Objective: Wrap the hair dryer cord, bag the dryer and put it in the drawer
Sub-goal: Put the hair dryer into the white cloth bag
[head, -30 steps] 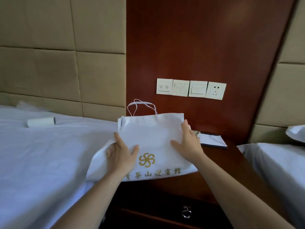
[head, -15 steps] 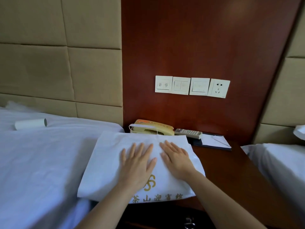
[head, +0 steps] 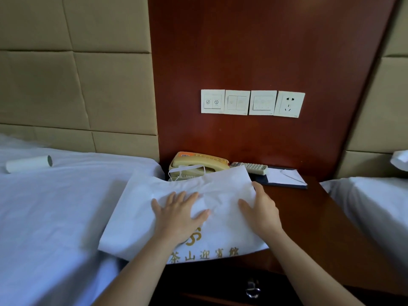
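Bag (head: 136, 215), white cloth with a gold logo (head: 195, 239) and a row of gold characters along its near edge, lies flat on the left part of your nightstand (head: 320, 217). Its left side laps over onto the bed (head: 55, 206). The dryer is out of sight, and the cloth gives no clear sign of what is inside. The bag's straps (head: 185, 171) trail off its far edge onto the phone (head: 198, 162).

Your left hand (head: 176, 217) lies palm down on the middle of the bag, fingers straight and spread, thumb out to the right. Your right hand (head: 260, 210) rests flat at the bag's right edge, fingers extended toward the far corner, thumb pointing inward. The two hands are apart, with creased cloth between them, and neither grips anything.

The drawer (head: 220, 288) sits below the near edge of the nightstand, closed, its metal handle (head: 252, 289) hanging down.

Behind the bag, the beige phone stands against the wood panel (head: 265, 51). A remote (head: 251, 167) lies just to its right, then a notepad (head: 284, 177). On the panel above, three switch plates (head: 237, 102) and a socket (head: 289, 104) run in a line. A white roll (head: 28, 163) lies on the bed, well to the left. A second bed (head: 371, 206) stands right of the nightstand.
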The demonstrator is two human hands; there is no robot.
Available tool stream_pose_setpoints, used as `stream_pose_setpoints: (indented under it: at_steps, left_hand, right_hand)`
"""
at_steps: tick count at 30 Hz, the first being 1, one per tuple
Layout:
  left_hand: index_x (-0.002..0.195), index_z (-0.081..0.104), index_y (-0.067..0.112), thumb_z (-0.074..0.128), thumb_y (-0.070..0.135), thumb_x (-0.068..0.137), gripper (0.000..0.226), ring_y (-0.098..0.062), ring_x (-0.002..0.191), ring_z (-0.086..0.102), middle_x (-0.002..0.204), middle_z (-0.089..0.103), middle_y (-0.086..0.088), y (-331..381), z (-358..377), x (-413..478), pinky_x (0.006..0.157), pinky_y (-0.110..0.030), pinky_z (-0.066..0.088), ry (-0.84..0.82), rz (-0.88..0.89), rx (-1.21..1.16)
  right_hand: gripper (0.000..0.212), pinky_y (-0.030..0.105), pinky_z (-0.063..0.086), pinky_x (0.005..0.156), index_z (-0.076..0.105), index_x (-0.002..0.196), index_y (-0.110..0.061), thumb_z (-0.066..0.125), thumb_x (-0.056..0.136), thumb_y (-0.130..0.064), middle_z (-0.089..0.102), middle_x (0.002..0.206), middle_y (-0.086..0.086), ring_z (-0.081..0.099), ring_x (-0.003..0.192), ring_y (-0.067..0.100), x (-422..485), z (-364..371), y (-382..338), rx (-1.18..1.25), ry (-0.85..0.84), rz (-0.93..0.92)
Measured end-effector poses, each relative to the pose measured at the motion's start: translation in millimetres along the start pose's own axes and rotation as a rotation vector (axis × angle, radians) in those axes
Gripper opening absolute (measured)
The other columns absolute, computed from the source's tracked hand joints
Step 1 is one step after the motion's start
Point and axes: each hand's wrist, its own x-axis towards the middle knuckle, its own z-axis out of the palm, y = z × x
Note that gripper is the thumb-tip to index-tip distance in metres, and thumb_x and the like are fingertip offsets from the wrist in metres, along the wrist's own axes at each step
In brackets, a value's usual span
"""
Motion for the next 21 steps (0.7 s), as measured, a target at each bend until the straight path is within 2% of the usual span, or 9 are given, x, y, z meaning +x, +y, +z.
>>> stream_pose_setpoints:
  at_steps: [4, 7, 10, 11, 13, 16, 18, 21]
  left_hand:
    - [0.137, 0.030, 0.048, 0.027, 0.072, 0.085, 0.057, -0.014, 0.138, 0.026, 0.145, 0.036, 0.016, -1, -5, 4, 0.109, -0.060, 0.014, -0.027, 0.011, -0.027]
    - [0.138, 0.032, 0.045, 0.031, 0.075, 0.082, 0.064, -0.015, 0.137, 0.029, 0.148, 0.035, 0.015, -6, -7, 12, 0.108, -0.053, 0.019, -0.080, 0.015, -0.068]
    - [0.139, 0.034, 0.043, 0.033, 0.079, 0.078, 0.070, -0.017, 0.137, 0.032, 0.149, 0.037, 0.013, -11, -9, 19, 0.108, -0.049, 0.022, -0.120, 0.034, -0.076]
    - [0.139, 0.035, 0.043, 0.033, 0.080, 0.077, 0.072, -0.017, 0.136, 0.033, 0.149, 0.038, 0.013, -12, -9, 21, 0.108, -0.048, 0.023, -0.128, 0.040, -0.073]
    - [0.138, 0.036, 0.042, 0.031, 0.082, 0.073, 0.076, -0.019, 0.135, 0.035, 0.148, 0.040, 0.012, -12, -8, 21, 0.107, -0.048, 0.024, -0.129, 0.040, -0.070]
    - [0.138, 0.036, 0.043, 0.026, 0.083, 0.066, 0.083, -0.020, 0.134, 0.037, 0.146, 0.042, 0.012, -11, -6, 20, 0.106, -0.047, 0.024, -0.119, 0.036, -0.076]
    - [0.138, 0.036, 0.042, 0.029, 0.084, 0.070, 0.080, -0.020, 0.133, 0.038, 0.146, 0.043, 0.012, -11, -3, 21, 0.104, -0.046, 0.025, -0.105, 0.042, -0.075]
    - [0.138, 0.035, 0.042, 0.032, 0.082, 0.075, 0.074, -0.020, 0.133, 0.038, 0.146, 0.042, 0.012, -12, -1, 22, 0.104, -0.047, 0.025, -0.089, 0.073, -0.054]
  right_hand:
    - [0.046, 0.038, 0.048, 0.077, 0.042, 0.136, -0.035, 0.041, 0.093, -0.017, 0.064, 0.112, 0.011, 0.060, 0.099, 0.034, 4, 7, 7, 0.100, -0.008, 0.017]
    - [0.049, 0.035, 0.048, 0.070, 0.051, 0.134, -0.030, 0.033, 0.093, -0.008, 0.063, 0.119, 0.013, 0.061, 0.098, 0.032, 8, 12, 18, 0.099, 0.004, 0.030]
    - [0.048, 0.033, 0.047, 0.065, 0.053, 0.131, -0.027, 0.032, 0.092, -0.008, 0.060, 0.125, 0.013, 0.057, 0.088, 0.029, 10, 19, 25, 0.072, -0.036, 0.078]
    - [0.047, 0.033, 0.048, 0.068, 0.055, 0.130, -0.028, 0.032, 0.093, -0.010, 0.059, 0.126, 0.011, 0.057, 0.091, 0.029, 10, 18, 24, 0.027, -0.055, 0.098]
    - [0.042, 0.037, 0.050, 0.082, 0.059, 0.125, -0.029, 0.034, 0.094, -0.015, 0.057, 0.128, 0.006, 0.054, 0.108, 0.030, 10, 12, 17, -0.147, -0.066, 0.109]
    - [0.041, 0.043, 0.034, 0.101, 0.062, 0.119, -0.018, 0.029, 0.098, -0.030, 0.040, 0.143, 0.004, 0.034, 0.129, 0.029, 6, 4, -4, -0.393, 0.030, 0.011]
    - [0.047, 0.046, 0.022, 0.110, 0.049, 0.133, -0.021, 0.025, 0.098, -0.041, 0.025, 0.154, 0.004, 0.020, 0.140, 0.029, 2, 10, -19, -0.429, 0.030, -0.092]
    - [0.051, 0.054, 0.007, 0.114, 0.021, 0.145, -0.038, 0.021, 0.096, -0.052, 0.008, 0.159, 0.000, 0.002, 0.146, 0.029, 3, 32, -32, -0.406, -0.139, -0.183]
